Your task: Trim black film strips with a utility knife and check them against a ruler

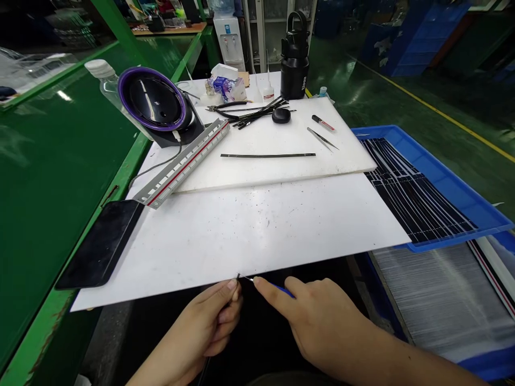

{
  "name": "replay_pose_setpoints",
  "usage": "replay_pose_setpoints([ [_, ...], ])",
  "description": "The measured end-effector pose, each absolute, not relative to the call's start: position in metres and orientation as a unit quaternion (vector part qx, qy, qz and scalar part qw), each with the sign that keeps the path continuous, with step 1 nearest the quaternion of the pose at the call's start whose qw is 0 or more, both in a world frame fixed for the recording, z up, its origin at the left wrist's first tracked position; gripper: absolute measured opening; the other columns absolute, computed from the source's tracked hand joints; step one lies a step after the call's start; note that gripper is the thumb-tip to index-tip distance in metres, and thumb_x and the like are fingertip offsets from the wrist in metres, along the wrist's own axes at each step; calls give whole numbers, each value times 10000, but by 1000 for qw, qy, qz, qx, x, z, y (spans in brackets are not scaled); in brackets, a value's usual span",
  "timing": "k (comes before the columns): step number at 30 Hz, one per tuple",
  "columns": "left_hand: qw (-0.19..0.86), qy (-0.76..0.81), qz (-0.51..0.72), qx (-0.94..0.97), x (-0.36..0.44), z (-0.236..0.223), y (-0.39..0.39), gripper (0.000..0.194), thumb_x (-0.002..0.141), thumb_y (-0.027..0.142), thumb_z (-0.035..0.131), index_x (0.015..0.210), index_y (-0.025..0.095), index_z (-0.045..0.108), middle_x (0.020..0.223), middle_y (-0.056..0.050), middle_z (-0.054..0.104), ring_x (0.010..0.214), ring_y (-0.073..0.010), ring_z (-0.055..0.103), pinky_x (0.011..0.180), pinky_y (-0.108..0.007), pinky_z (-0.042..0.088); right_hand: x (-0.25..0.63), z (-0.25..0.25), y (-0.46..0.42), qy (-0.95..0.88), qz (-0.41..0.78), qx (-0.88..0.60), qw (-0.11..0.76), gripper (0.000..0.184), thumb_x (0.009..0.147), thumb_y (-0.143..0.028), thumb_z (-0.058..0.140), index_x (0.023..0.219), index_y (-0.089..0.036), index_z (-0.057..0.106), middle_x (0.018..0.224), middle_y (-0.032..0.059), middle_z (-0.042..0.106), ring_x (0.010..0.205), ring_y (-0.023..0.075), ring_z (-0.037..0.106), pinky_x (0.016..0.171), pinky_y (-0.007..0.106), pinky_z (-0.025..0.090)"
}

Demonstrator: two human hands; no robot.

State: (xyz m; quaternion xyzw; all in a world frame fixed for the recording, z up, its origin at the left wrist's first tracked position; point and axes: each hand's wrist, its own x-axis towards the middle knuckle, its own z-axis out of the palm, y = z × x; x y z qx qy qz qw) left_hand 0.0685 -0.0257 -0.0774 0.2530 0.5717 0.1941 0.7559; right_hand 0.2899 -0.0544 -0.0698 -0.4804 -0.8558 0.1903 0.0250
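Below the front edge of the white table, my left hand (217,316) pinches the end of a thin black strip (238,276), its rest hanging down behind the fingers. My right hand (309,311) is closed round a blue-handled tool with a thin metal tip (284,290), probably a craft knife; most of the handle is hidden by the fingers. The metal tip points at the strip's end, close to it; I cannot tell if they touch. Another black strip (267,155) lies straight across the white foam board (257,177).
On the board lie tweezers (323,139), a small marker-like tube (323,123), a black case (281,115), black strips and pliers (227,110). A scale ruler (187,166), phone (100,244) and fan (155,102) stand left. A blue tray (478,201) of strips sits right.
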Motion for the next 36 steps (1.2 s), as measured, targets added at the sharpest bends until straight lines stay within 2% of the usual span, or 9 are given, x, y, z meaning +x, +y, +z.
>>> replay_pose_setpoints([
  [6, 756, 568, 196, 258, 67, -77, -25, 425, 845, 574, 612, 721, 196, 463, 577, 78, 335, 459, -44, 125, 379, -151, 71, 287, -66, -48, -851, 237, -468, 38, 636, 874, -135, 438, 1487, -269, 331, 941, 29, 661, 594, 183, 593, 495, 313, 205],
  [9, 759, 566, 193, 257, 67, -77, -24, 430, 839, 569, 621, 707, 195, 456, 573, 79, 329, 457, -44, 130, 378, -150, 75, 284, -68, -46, -847, 238, -474, 39, 541, 930, -161, 422, 1459, -263, 374, 939, 32, 659, 607, 178, 594, 495, 312, 214],
  [14, 759, 569, 190, 253, 68, -78, -24, 445, 824, 589, 633, 713, 191, 469, 569, 82, 327, 451, -38, 130, 379, -152, 78, 285, -73, -44, -852, 230, -469, 49, 697, 914, -139, 437, 1549, -323, 218, 860, -12, 630, 535, 150, 522, 474, 312, 168],
  [20, 757, 577, 187, 245, 66, -80, -27, 453, 822, 605, 634, 723, 192, 476, 589, 77, 335, 460, -44, 149, 390, -160, 91, 284, -71, -44, -855, 223, -465, 52, 707, 883, -140, 447, 1540, -308, 249, 841, -8, 611, 500, 140, 460, 463, 315, 135],
  [28, 750, 591, 171, 245, 68, -77, -26, 493, 790, 639, 644, 691, 190, 464, 587, 72, 329, 470, -51, 160, 398, -169, 102, 282, -74, -46, -862, 205, -462, 32, 825, 791, -123, 503, 1547, -291, 218, 819, -3, 601, 459, 143, 419, 448, 317, 106],
  [33, 748, 595, 166, 243, 68, -78, -25, 517, 771, 663, 654, 683, 192, 459, 586, 71, 331, 469, -52, 165, 396, -169, 113, 282, -73, -46, -858, 211, -467, 33, 831, 795, -122, 510, 1552, -299, 216, 841, 6, 600, 490, 135, 442, 465, 318, 125],
  [36, 752, 594, 167, 234, 68, -78, -25, 529, 754, 670, 668, 676, 191, 456, 579, 73, 331, 460, -45, 160, 394, -168, 114, 283, -74, -46, -852, 233, -468, 35, 778, 846, -128, 481, 1553, -314, 215, 860, 6, 606, 519, 138, 470, 478, 316, 147],
])
